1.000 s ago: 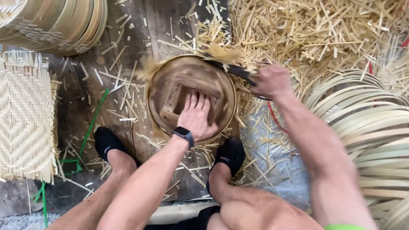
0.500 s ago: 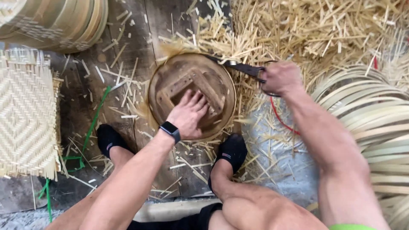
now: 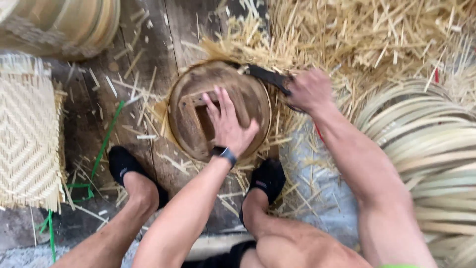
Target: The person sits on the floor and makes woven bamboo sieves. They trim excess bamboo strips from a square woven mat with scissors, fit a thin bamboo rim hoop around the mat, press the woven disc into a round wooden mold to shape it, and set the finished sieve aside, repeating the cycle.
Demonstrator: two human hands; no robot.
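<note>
While the blade works the rim, head view: trimming step, as I judge it.
Left hand point(image 3: 229, 124): spread flat, pressing the round wooden form point(image 3: 196, 106) on the floor planks point(image 3: 148, 44), between both feet.
Right hand point(image 3: 310, 89): fist closed around dark knife point(image 3: 267, 77) at the form's far edge.
Next move: needs firm downward hold, blade angled away from fingers.
Around: woven mat point(image 3: 27, 144) left, bamboo hoops point(image 3: 426, 149) right.
</note>
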